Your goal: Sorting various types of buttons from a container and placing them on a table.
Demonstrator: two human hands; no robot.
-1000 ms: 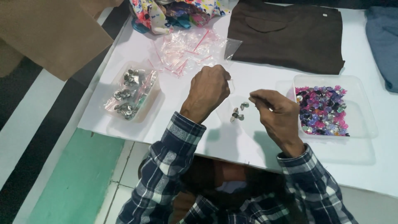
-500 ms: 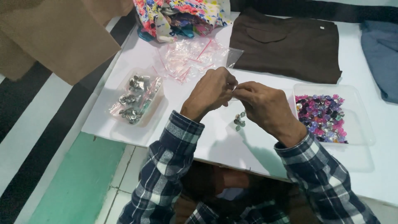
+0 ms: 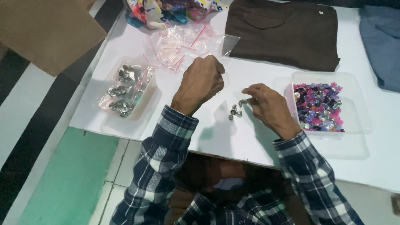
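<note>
The left hand [image 3: 202, 81] is fisted, perhaps pinching something small. At three o'clock, right hand [image 3: 266, 104] fingers pinch among small silver metal studs [image 3: 234, 112] on the white bench [image 3: 258, 141]; most remain loose.

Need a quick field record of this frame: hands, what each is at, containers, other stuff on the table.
left hand: closed in a fist above the table; contents hidden
right hand: fingertips at the small metal pieces
left tray: clear, holds silver metal pieces
right tray: clear, holds purple and pink beads
small clear bags: loose pile behind the hands
brown garment: folded flat
table: white
</note>
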